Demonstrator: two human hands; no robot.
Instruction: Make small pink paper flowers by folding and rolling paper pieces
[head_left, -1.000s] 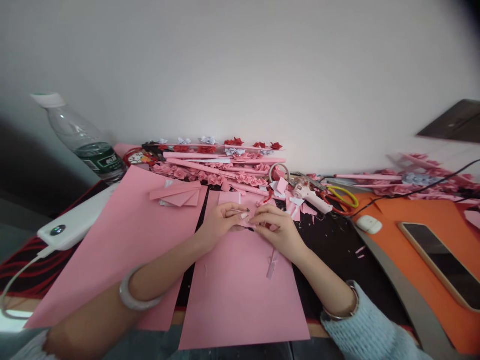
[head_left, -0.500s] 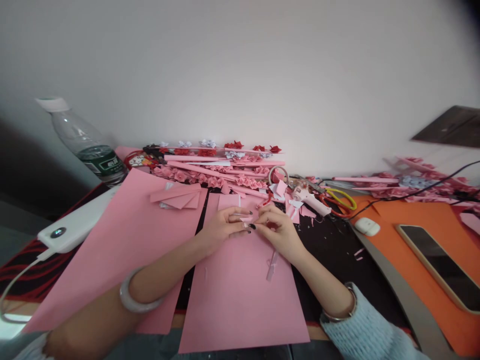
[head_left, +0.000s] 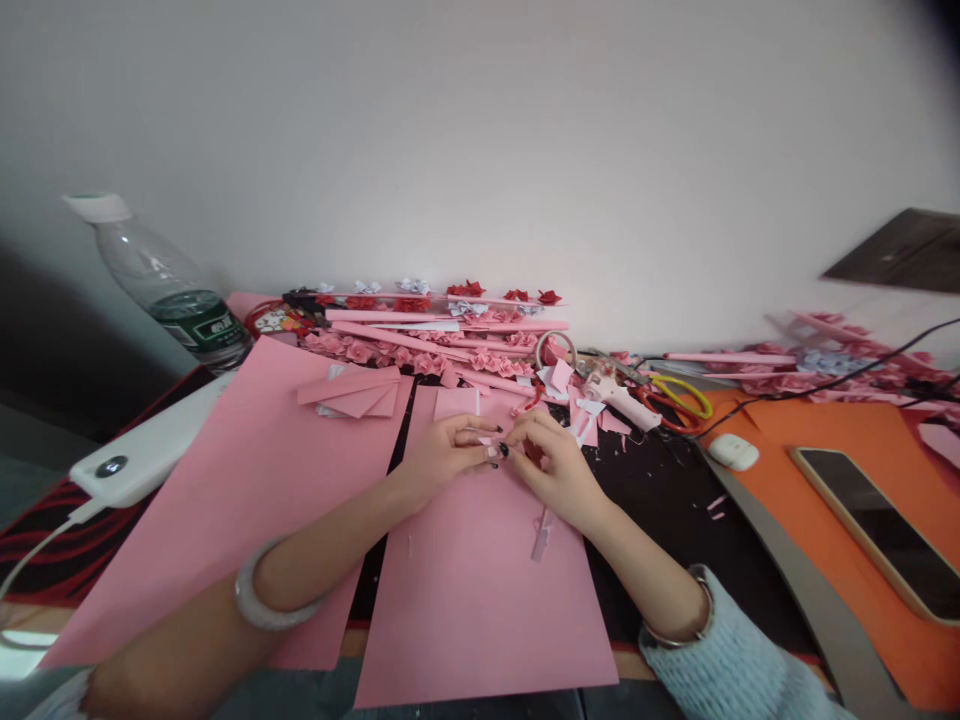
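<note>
Both hands meet over a large pink paper sheet [head_left: 487, 600]. Between the fingertips of my left hand [head_left: 446, 455] is a small pink piece of paper [head_left: 491, 450], its exact shape too small to make out. My right hand [head_left: 559, 465] pinches the same piece from the other side, thumb and fingers pressed together. Just beyond my left hand lies a small pink paper square [head_left: 456, 402]. A narrow pink strip [head_left: 541, 535] lies on the sheet below my right hand. Left of them, folded pink papers [head_left: 360, 392] rest on a second pink sheet [head_left: 225, 520].
Paper flowers and rolled pink stems [head_left: 435, 345] line the wall. A tape roll [head_left: 555, 350], glue gun [head_left: 624, 400] and scissors with yellow-and-red handles [head_left: 686, 398] sit behind my right hand. A bottle [head_left: 172, 285] and white power bank [head_left: 146, 450] stand left; a phone [head_left: 885, 530] lies right.
My fingertips have shifted slightly on the small pink paper, the right fingers curling closer to the left ones. The view has moved a little; other things stay put.
</note>
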